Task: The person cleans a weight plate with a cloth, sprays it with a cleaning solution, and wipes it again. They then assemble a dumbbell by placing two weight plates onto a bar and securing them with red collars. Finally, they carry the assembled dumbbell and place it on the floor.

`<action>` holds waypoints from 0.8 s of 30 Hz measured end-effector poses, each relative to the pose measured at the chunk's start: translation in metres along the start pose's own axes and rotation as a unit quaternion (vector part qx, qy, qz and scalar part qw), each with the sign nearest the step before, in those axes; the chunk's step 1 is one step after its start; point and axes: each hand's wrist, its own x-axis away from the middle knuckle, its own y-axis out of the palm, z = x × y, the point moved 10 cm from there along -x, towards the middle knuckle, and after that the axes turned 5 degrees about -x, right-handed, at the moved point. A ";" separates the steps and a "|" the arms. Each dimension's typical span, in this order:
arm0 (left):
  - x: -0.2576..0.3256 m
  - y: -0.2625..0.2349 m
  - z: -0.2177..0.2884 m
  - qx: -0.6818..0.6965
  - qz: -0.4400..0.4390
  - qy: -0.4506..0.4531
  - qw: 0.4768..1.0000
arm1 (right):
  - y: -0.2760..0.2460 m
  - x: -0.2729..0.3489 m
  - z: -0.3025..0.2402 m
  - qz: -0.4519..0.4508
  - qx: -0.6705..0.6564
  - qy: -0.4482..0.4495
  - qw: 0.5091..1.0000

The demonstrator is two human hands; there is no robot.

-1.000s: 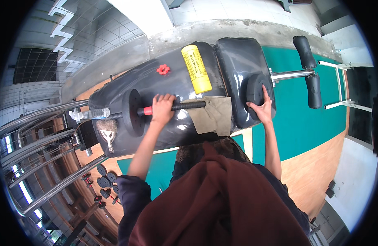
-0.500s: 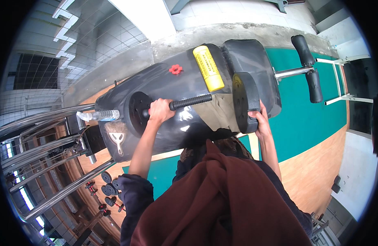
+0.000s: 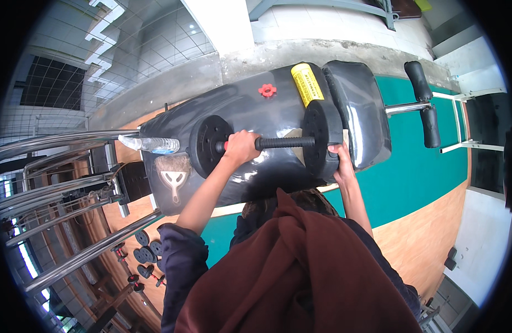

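The left hand is closed around the threaded dumbbell bar, just right of one weight plate; the right hand grips a second plate by its rim at the bar's other end. The padded bench has its near edge bodyward of both hands; padding stretches beyond them to a red star nut. Beyond the right hand, a yellow cylinder bears dark printing.

One head-worn fisheye camera looks steeply downward and forward. The black bench lies near, across mid-view.
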 end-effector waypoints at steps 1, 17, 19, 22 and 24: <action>-0.002 0.004 -0.002 -0.007 -0.013 -0.008 1.000 | -0.004 0.001 0.002 0.006 -0.004 -0.004 1.000; -0.023 0.034 0.013 -0.068 -0.057 -0.009 0.996 | -0.017 0.000 -0.006 0.062 0.185 -0.051 0.980; -0.024 0.033 0.008 -0.065 -0.059 -0.024 0.996 | -0.007 0.000 -0.007 0.095 0.193 -0.079 0.973; -0.023 0.030 0.014 -0.009 -0.086 0.063 0.994 | 0.010 0.000 -0.016 0.137 0.252 -0.179 0.941; -0.022 0.030 0.003 0.073 -0.142 0.060 0.985 | 0.020 0.004 -0.016 0.137 0.238 -0.217 0.937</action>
